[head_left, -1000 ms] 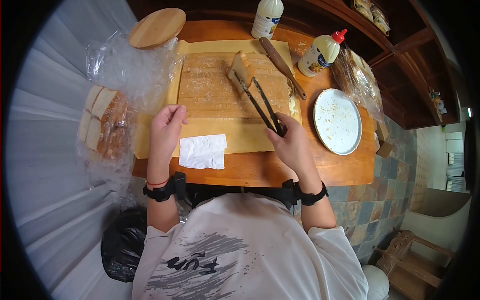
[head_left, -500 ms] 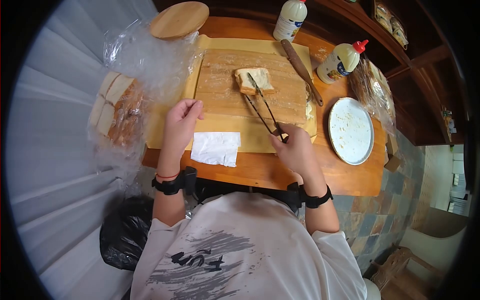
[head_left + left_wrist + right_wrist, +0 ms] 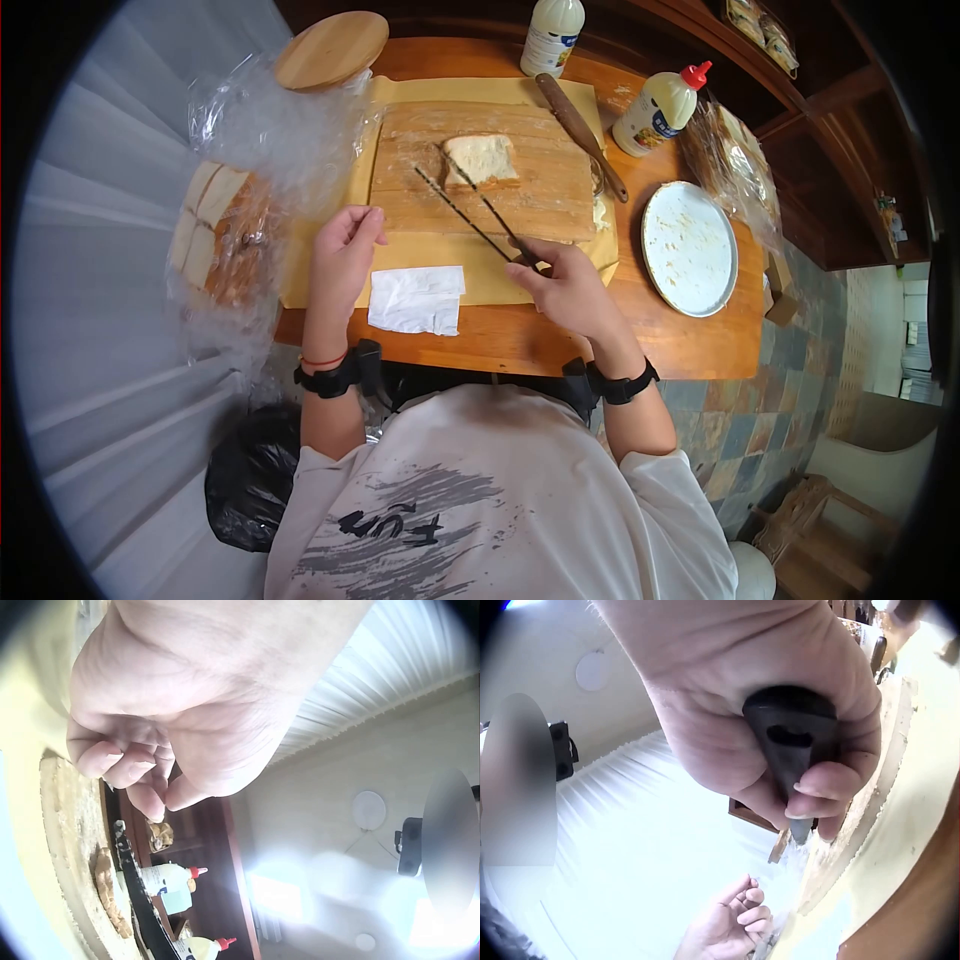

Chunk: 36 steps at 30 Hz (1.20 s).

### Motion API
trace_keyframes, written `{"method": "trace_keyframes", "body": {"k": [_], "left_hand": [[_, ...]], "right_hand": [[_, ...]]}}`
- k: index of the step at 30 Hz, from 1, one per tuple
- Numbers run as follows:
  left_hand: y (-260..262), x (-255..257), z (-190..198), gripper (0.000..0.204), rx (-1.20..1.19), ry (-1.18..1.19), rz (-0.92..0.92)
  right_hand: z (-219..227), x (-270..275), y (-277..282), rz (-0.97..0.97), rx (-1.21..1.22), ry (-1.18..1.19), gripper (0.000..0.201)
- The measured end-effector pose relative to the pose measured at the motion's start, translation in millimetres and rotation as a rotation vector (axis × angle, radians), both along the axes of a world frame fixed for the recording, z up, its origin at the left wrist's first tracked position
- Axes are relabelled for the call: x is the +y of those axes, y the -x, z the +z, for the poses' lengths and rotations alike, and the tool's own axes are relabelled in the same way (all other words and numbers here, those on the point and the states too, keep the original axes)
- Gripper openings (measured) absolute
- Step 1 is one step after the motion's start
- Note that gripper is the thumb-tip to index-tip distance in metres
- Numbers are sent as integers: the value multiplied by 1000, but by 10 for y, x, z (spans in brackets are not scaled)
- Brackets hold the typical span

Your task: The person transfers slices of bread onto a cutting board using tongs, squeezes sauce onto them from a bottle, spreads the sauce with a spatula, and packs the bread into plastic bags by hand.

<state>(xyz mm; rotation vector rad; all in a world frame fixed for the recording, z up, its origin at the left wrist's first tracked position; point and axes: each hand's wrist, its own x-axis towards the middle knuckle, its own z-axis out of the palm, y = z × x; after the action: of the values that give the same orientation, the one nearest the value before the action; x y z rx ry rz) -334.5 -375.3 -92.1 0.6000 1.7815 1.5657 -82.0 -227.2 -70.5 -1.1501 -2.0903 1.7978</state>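
Observation:
My right hand (image 3: pixel 570 287) grips a pair of dark tongs (image 3: pixel 478 228); in the right wrist view, fingers and thumb wrap round the tongs' black end (image 3: pixel 795 724). The tongs' arms stand apart, and one overlaps the left part of a white bread slice (image 3: pixel 483 160). This slice, brown-crusted at its edge, lies flat on a crumb-strewn brown board (image 3: pixel 540 205). My left hand (image 3: pixel 345 255) hangs near the board's front left corner, fingers loosely curled and holding nothing. Its thumb and fingertips (image 3: pixel 146 799) come close together in the left wrist view.
A crumpled white napkin (image 3: pixel 415 300) lies by the front edge. Plastic-wrapped bread (image 3: pixel 205 230) sits left, below a round wooden lid (image 3: pixel 332 50). Beyond are a brown-handled spreader (image 3: pixel 580 135) and two sauce bottles (image 3: pixel 655 112) (image 3: pixel 552 38). A white round tray (image 3: pixel 690 250) holds crumbs.
The bread slice, earlier tilted up between the tongs, now lies flat on the board. The tongs have spread and shifted left off it. My left hand has stayed about where it was.

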Motion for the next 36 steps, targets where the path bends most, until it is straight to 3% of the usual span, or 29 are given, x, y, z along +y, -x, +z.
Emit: {"method": "trace_keyframes", "body": {"k": [2, 6, 8, 12, 16, 21, 26, 28, 29, 33, 36], "left_hand": [[-15, -3, 27, 18, 8, 6, 3], [25, -21, 8, 18, 59, -3, -22], [30, 15, 24, 19, 81, 6, -47], [110, -54, -32, 20, -45, -70, -27], [87, 6, -51, 21, -55, -99, -11], [9, 116, 116, 24, 23, -56, 15], [-51, 290, 361, 23, 47, -160, 19], [-130, 388, 546, 22, 56, -180, 9], [-156, 443, 613, 22, 64, -203, 5], [-127, 741, 752, 22, 93, -299, -67], [-145, 981, 849, 21, 57, -347, -136]], "right_hand": [[-101, -4, 5, 37, 80, -220, 42], [-1, 121, -117, -9, -47, -155, 48], [-114, 264, -415, -239, 77, -266, 47], [51, 471, -1088, -226, -87, -249, 41], [33, 540, -1699, -501, -64, -272, 37], [-63, 601, -2117, -691, -310, -408, 39], [-294, 727, -2124, -763, -321, -488, 42], [-232, 720, -2014, -656, -518, -783, 43], [-135, 705, -1922, -679, -567, -699, 41], [-216, 767, -1858, -663, -619, -817, 34], [-154, 844, -1800, -601, -722, -763, 35]]}}
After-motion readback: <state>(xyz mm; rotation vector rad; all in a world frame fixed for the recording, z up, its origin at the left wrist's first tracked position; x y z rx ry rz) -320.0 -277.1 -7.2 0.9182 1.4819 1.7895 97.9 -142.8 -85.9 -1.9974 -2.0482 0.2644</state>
